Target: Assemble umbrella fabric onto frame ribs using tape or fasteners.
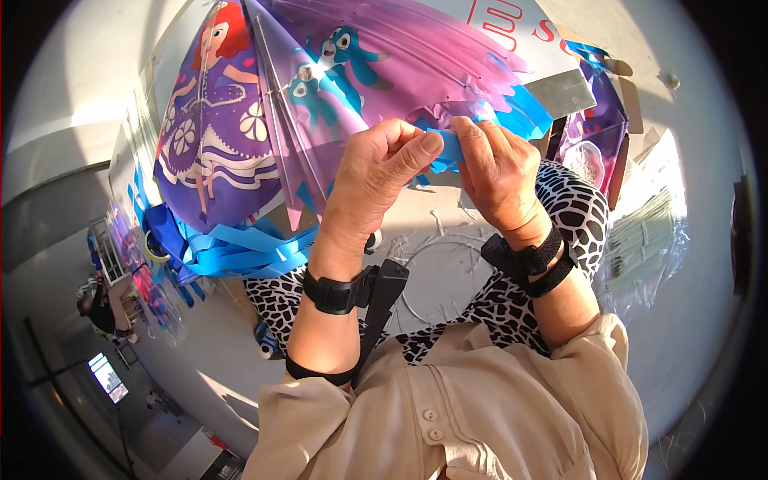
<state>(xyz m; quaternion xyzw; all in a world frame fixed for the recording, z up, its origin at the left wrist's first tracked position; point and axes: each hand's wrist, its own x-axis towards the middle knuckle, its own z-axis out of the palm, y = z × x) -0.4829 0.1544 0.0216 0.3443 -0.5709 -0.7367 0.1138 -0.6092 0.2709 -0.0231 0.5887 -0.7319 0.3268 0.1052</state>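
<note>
A bright blue plastic strip (450, 147) is stretched between my two hands above my lap. My left hand (372, 172) pinches it with the thumb on top. On the other side my right hand (504, 172) grips it, fingers curled; part of the strip is hidden there. Just beyond lies what looks like a kite (268, 88), a pink and purple sheet printed with a princess and teal cartoon animals, with thin rods along its folds. More blue appears at its lower right edge, behind my right hand. Loose blue ribbons (252, 252) lie heaped left of my left forearm.
A pale board (524, 44) with red markings lies under the kite. Right of my knee are a cardboard box (624, 152) of purple printed pieces and pale rods (640, 248) in clear plastic. Thin wire loops (408, 280) lie below my hands. Another person (102, 308) is far left.
</note>
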